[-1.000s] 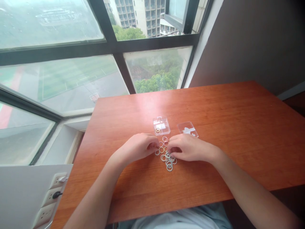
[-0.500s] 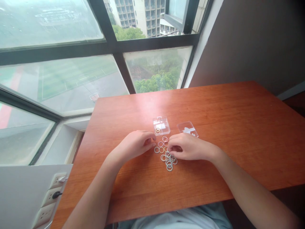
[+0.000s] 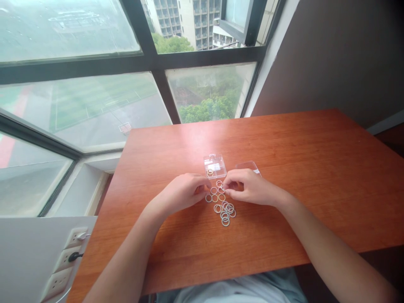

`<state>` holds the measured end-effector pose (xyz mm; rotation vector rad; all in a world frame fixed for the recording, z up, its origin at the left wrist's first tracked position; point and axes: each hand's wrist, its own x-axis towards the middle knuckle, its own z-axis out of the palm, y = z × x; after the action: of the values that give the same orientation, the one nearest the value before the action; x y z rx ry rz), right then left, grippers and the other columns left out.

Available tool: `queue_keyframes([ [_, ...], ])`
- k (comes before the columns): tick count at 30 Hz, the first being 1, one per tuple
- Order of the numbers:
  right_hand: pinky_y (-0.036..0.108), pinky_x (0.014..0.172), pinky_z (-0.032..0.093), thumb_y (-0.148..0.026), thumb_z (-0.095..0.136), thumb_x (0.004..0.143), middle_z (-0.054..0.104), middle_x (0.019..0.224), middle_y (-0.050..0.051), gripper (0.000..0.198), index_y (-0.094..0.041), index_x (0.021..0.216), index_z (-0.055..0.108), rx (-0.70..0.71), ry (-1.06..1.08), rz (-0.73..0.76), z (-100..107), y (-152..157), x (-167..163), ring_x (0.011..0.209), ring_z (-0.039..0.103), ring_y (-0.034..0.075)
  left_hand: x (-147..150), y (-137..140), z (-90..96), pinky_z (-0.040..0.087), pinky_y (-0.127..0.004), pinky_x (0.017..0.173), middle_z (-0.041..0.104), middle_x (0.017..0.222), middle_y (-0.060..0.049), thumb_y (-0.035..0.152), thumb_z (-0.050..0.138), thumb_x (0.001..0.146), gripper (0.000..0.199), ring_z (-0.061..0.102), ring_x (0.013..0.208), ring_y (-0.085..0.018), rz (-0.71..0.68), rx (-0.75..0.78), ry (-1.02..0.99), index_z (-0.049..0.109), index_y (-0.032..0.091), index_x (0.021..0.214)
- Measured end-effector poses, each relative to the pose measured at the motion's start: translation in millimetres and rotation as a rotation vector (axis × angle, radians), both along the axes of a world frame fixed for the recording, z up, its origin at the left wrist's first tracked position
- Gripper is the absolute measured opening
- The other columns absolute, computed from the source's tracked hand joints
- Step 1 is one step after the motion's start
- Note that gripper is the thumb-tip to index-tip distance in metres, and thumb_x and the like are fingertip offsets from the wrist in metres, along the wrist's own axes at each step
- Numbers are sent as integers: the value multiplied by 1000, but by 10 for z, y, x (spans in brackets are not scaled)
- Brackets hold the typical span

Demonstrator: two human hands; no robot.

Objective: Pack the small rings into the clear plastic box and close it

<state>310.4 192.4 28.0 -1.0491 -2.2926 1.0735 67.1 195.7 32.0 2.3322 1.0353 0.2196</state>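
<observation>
Several thin, pale rings lie loose on the table between my hands. Some, such as a yellowish ring [image 3: 215, 198], lie apart, while an overlapping cluster of whitish rings [image 3: 229, 208] sits nearer to me. My left hand [image 3: 189, 191] rests beside their left side, fingers curved, with a gap between thumb and forefinger and nothing seen in it. On the right, my right hand [image 3: 248, 187] pinches at the upper rings; a pale ring [image 3: 222, 187] shows at its fingertips. Beyond the hands stands a clear divided box [image 3: 220, 168] with yellowish rings [image 3: 210, 172] in one compartment.
A clear plastic lid [image 3: 246, 164] lies behind my right hand, partly covered by it. The wooden table [image 3: 299, 155] reaches to the window [image 3: 208, 90] and the grey wall [image 3: 334, 54]. Wall sockets [image 3: 65, 261] with plugs are at the lower left.
My right hand has moved up and away from the ring cluster to the upper rings, uncovering the cluster and hiding more of the lid. My left hand has barely shifted.
</observation>
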Motion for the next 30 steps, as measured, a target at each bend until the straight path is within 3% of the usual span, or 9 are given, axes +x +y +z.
queue_keyframes([
  [3,23,64,40,-11,57,79,67,80,1,10,-17,79,64,-6,7,23,6,2,-8,69,54,11,26,-2,-12,36,-21,59,66,72,0,21,53,88,15,52,60,-10,3,-1,-26,68,20,89],
  [9,22,57,37,-17,59,81,62,75,-1,3,-17,80,62,-51,43,-69,1,1,-10,64,50,10,133,-22,12,36,-20,57,65,70,1,24,53,90,16,51,58,-9,48,-19,-97,68,19,94],
  [18,25,64,39,-17,56,84,59,74,0,9,-18,77,60,221,54,-311,-140,90,-90,68,50,11,-41,29,9,40,-21,61,66,71,-1,21,52,88,18,55,61,-11,-1,-23,-48,68,17,82],
  [30,25,62,34,-21,58,85,56,66,-2,11,-19,81,67,240,-66,-374,-232,120,-40,62,49,10,123,-129,144,35,-20,56,61,75,1,12,56,81,11,52,62,-9,-119,-58,-16,62,18,74],
])
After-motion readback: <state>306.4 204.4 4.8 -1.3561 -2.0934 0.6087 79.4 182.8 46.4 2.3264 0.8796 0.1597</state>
